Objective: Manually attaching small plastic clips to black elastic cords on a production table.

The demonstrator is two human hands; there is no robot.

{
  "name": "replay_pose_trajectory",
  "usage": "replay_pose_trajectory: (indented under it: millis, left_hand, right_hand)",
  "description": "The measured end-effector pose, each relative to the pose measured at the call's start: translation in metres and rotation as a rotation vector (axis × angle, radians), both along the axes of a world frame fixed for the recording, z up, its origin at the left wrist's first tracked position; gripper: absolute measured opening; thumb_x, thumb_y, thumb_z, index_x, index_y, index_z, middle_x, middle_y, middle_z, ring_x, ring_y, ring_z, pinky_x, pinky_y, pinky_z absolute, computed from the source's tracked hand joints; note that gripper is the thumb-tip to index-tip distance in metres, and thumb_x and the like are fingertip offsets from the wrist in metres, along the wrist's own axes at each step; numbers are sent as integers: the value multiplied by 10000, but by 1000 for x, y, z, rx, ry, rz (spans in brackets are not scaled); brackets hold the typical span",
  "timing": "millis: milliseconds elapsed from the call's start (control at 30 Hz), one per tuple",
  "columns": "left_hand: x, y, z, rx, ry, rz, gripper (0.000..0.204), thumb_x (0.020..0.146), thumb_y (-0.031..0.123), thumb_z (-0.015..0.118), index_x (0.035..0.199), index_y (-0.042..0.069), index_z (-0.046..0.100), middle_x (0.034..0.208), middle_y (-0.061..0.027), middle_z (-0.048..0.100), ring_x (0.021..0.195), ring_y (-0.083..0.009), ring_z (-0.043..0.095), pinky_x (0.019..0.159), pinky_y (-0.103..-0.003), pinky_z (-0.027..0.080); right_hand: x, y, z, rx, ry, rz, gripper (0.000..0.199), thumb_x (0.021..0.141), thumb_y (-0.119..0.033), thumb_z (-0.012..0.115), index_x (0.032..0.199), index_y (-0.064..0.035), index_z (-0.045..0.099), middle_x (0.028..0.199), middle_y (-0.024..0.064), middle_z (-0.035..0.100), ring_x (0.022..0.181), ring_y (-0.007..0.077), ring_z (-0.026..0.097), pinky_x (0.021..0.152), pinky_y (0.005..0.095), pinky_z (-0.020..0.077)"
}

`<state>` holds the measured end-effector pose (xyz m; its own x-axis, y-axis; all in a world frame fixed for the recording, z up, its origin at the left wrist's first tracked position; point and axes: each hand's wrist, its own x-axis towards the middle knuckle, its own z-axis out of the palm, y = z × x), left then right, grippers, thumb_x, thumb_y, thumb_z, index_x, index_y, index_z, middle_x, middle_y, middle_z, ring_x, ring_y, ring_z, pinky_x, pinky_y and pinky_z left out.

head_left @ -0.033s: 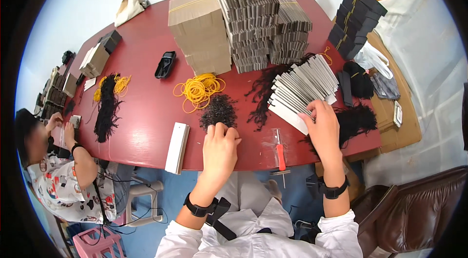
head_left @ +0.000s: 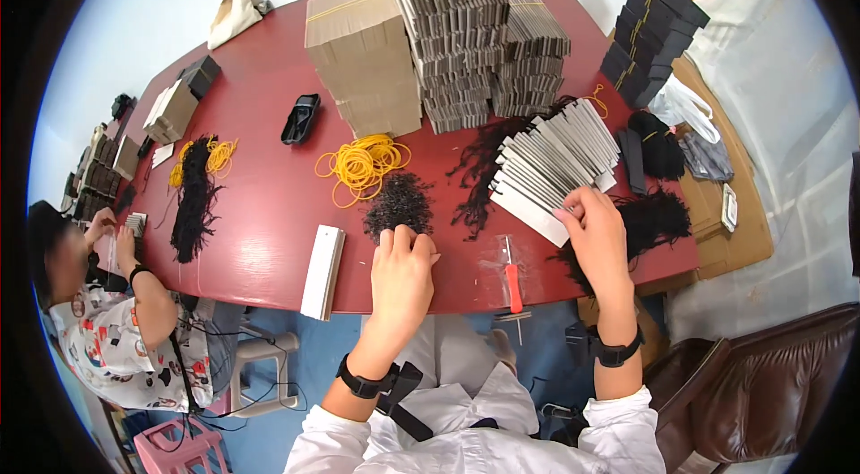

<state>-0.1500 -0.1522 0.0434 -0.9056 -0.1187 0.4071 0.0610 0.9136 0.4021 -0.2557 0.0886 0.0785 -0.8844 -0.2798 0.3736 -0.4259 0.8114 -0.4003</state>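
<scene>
Table (head_left: pixel 255 245), glossy dark red, spreads before me. Toward its right edge, my right hand (head_left: pixel 599 239), fingers close together, touches a fanned row of flat grey-white strips (head_left: pixel 557 159). Near the front edge, my left hand (head_left: pixel 400 272), fingers curled, meets a loose pile of tiny black pieces (head_left: pixel 399 204). Whether either pinches anything, I cannot tell.

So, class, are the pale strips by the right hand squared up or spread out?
Spread out: the pale strips lie fanned in an overlapping row, with many edges showing.
</scene>
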Motion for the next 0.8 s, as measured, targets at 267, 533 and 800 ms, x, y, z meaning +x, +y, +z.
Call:
replay_pose_trajectory:
  millis: [267, 533, 800]
  left_hand:
    - [2, 10, -2, 75, 4, 2, 129, 807, -14, 623, 853, 26, 509, 827, -131, 515, 802, -330, 490, 713, -425, 418]
    - [25, 14, -5, 372, 66, -68, 96, 835, -84, 563, 878, -13, 516, 813, -154, 513, 726, -336, 517, 650, -384, 443]
    - [43, 23, -6, 557, 57, -59, 96, 848, -85, 571, 906, -9, 580, 868, -136, 567, 762, -286, 570, 685, -323, 467]
  right_hand:
    - [28, 28, -10, 19, -172, 293, 111, 794, -119, 688, 843, -56, 612, 802, 72, 533, 789, 266, 567, 655, 378, 475]
    - [36, 21, -19, 25, -12, 265, 112, 791, -92, 680, 811, -47, 579, 841, 61, 533, 829, 250, 548, 702, 364, 480]
    - [44, 9, -14, -59, 30, 319, 125, 766, -76, 697, 829, -51, 593, 861, 57, 546, 847, 261, 521, 744, 369, 411]
